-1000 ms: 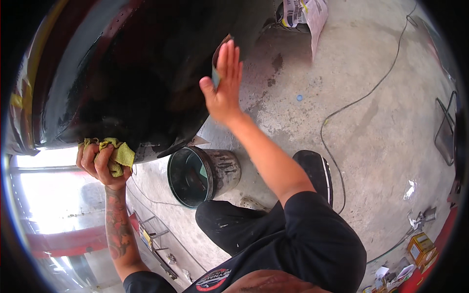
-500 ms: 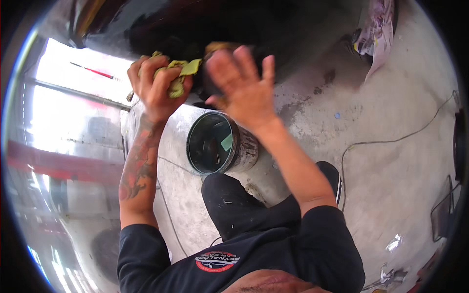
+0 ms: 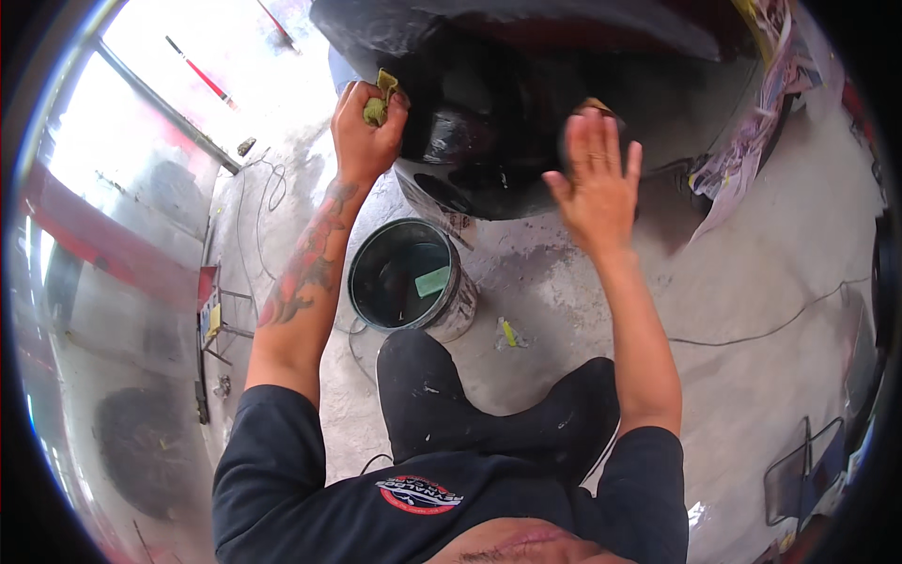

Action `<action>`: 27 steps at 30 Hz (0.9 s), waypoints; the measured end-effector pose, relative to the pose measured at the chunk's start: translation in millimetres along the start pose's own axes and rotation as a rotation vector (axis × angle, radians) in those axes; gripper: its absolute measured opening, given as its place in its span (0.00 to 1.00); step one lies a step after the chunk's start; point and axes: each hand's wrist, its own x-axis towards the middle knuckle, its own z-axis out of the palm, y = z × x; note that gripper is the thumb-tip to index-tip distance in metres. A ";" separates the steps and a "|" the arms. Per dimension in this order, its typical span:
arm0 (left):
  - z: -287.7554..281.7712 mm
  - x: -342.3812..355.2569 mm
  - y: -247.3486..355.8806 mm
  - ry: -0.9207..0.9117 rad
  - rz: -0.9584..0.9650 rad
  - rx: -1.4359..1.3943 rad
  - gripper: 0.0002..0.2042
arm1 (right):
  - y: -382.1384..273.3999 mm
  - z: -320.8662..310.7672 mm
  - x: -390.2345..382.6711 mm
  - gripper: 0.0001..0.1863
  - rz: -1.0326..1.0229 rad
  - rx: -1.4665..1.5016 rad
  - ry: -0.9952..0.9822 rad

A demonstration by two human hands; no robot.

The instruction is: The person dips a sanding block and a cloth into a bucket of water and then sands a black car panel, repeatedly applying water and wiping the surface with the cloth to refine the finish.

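Observation:
My left hand [image 3: 365, 139] grips a crumpled yellow-green cloth [image 3: 376, 112] at the left end of a black, glossy, curved vehicle panel [image 3: 474, 141]. To the right, my right hand [image 3: 597, 197] lies against the panel with its fingers stretched out, over a brownish sheet or pad [image 3: 594, 102] that is mostly hidden. Below the panel stands a dark bucket [image 3: 362, 258] with dark liquid and a green rectangular block [image 3: 432, 280] inside.
Pink plastic masking [image 3: 728, 179] hangs at the panel's right end. A cord [image 3: 742, 338] runs over the concrete floor [image 3: 752, 282]. A metal ladder-like frame [image 3: 225, 320] is at left, a folded metal frame [image 3: 789, 479] at lower right. My bent knees are below the bucket.
My view has shifted along the panel. My left hand has moved forward with the cloth; my right hand has passed near it and now sits farther right of it, fingers still extended.

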 end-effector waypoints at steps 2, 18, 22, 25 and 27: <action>-1.2 2.1 -5.2 -0.020 -0.172 0.016 0.12 | 1.0 5.4 1.0 0.45 0.022 0.003 0.015; -0.1 18.8 -44.3 -0.090 -0.550 0.007 0.21 | -65.3 -8.6 59.1 0.33 -0.492 -0.151 -0.156; -12.4 17.6 -52.3 -0.160 -0.543 -0.052 0.18 | -60.5 -14.6 78.4 0.33 -0.615 -0.141 -0.190; -21.0 17.4 -43.0 -0.200 -0.539 0.018 0.19 | -4.1 -37.4 51.5 0.42 -0.518 -0.266 -0.212; -16.7 18.2 -42.1 -0.175 -0.512 0.062 0.19 | 10.8 -41.4 50.6 0.43 -0.508 -0.281 -0.211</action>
